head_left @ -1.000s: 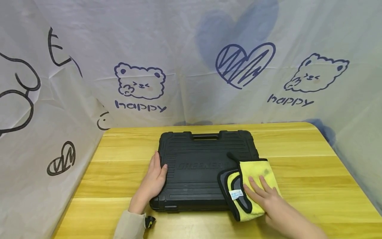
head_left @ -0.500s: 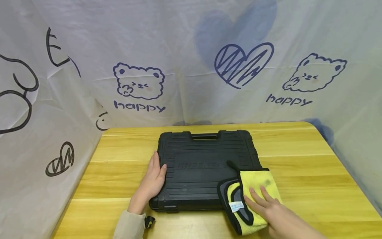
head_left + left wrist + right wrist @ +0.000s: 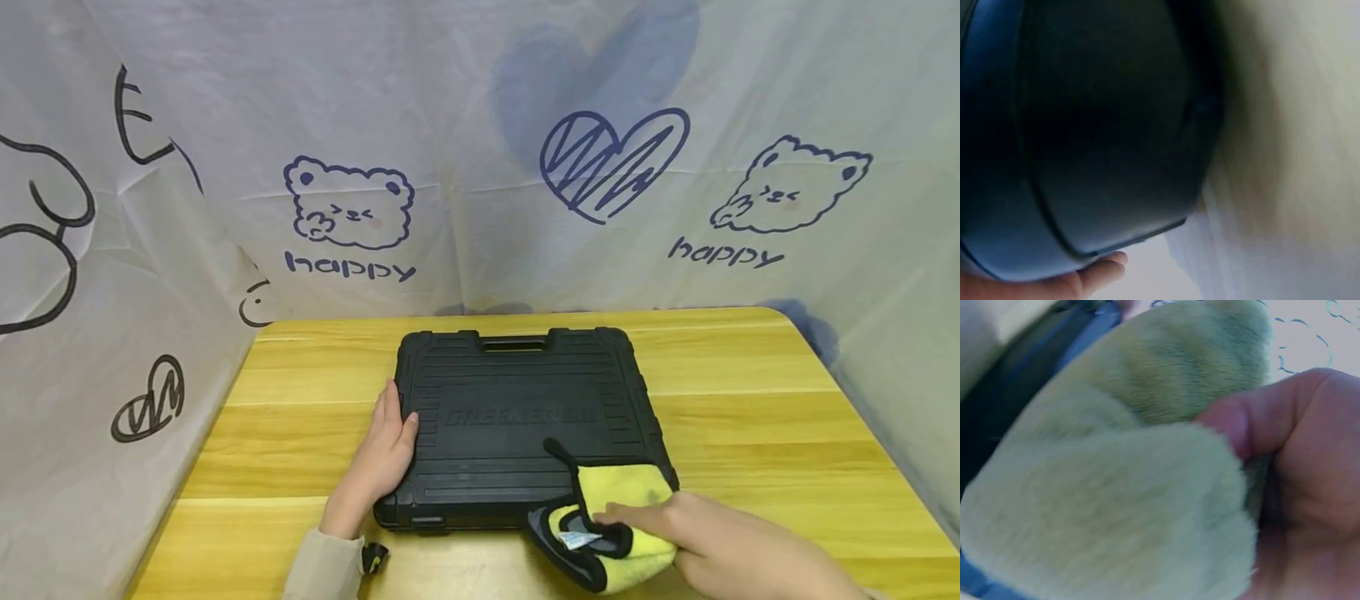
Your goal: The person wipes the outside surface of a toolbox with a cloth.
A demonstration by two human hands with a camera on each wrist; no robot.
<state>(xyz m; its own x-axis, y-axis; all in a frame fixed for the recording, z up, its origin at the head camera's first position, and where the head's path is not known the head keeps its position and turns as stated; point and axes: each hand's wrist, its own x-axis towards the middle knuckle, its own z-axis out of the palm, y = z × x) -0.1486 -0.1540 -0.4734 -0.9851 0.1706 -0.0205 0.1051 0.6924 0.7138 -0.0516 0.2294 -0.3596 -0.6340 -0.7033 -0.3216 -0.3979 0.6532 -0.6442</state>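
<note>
tabletop (image 3: 750, 417) is carrying black case (image 3: 517, 417) at centre | left hand (image 3: 382, 462), grip released, is resting flat on case's left edge | right hand (image 3: 705, 542) is clutching yellow cloth (image 3: 607, 533) at case's near-right corner

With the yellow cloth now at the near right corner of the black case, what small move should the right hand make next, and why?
Probably slide the yellow cloth back up and left across the lid. The right hand grips it bunched at the near right corner of the black case, partly off the edge, while most of the lid lies uncovered. The left hand rests against the case's left side, so it seems steadied for another pass.
</note>
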